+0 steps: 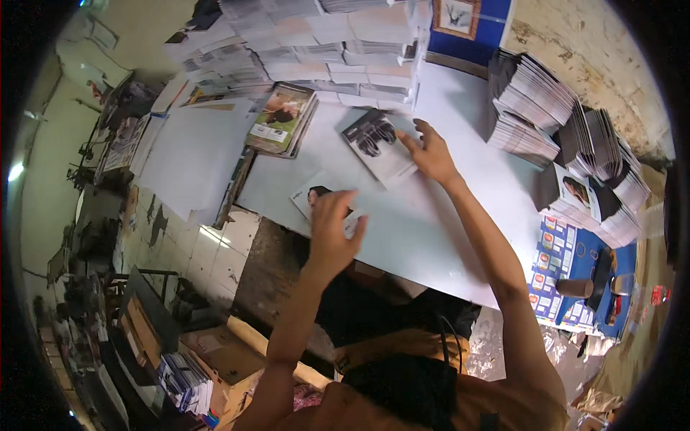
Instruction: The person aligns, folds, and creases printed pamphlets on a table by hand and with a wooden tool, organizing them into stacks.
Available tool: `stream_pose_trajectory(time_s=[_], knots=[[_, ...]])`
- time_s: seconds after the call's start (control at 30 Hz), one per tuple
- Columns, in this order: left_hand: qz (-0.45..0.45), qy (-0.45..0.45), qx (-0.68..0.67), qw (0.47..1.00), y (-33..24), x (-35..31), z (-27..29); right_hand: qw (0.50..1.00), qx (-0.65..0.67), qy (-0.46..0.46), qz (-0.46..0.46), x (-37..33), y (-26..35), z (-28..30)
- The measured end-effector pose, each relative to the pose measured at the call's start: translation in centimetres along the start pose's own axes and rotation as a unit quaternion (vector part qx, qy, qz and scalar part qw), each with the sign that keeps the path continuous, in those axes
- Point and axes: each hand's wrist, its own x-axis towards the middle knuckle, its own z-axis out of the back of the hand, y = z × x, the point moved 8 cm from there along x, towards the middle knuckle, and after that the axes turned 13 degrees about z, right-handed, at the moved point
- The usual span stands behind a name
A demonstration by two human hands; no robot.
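My left hand (333, 231) is over the near edge of the white table, its thumb apart from its fingers. Behind it a pale booklet (303, 200) with a portrait picture lies on the table, partly covered by the hand. My right hand (433, 154) is farther off, fingers spread and nothing seen in them. It reaches over the right side of a booklet (374, 144) with a black and white cover, which lies tilted on the table; I cannot tell whether the fingertips touch it.
Tall stacks of bundled printed paper (338, 54) stand along the table's back. Left of centre is a pile of green-covered magazines (282, 118), beside large white sheets (194, 154). Bundled booklets (535, 93) line the right, near a blue surface with a brown cylinder (575, 288). Cardboard boxes (223, 352) sit lower left.
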Motion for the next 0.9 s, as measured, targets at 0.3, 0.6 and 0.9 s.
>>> stream_pose_trajectory(time_s=[0.3, 0.6, 0.9], knots=[[0.072, 0.042, 0.185, 0.979, 4.7, -0.9, -4.2, 0.997, 0.066, -0.031, 0.025, -3.4, -1.7, 0.8], [0.237, -0.061, -0.388, 0.889, 1.8, 1.8, -4.5, 0.948, -0.209, 0.043, 0.234, -1.4, 5.3, -1.5], [0.131, -0.115, -0.381, 0.908, 0.9, -3.4, -2.4, 0.842, -0.274, 0.163, 0.435, -7.6, 5.8, -3.1]])
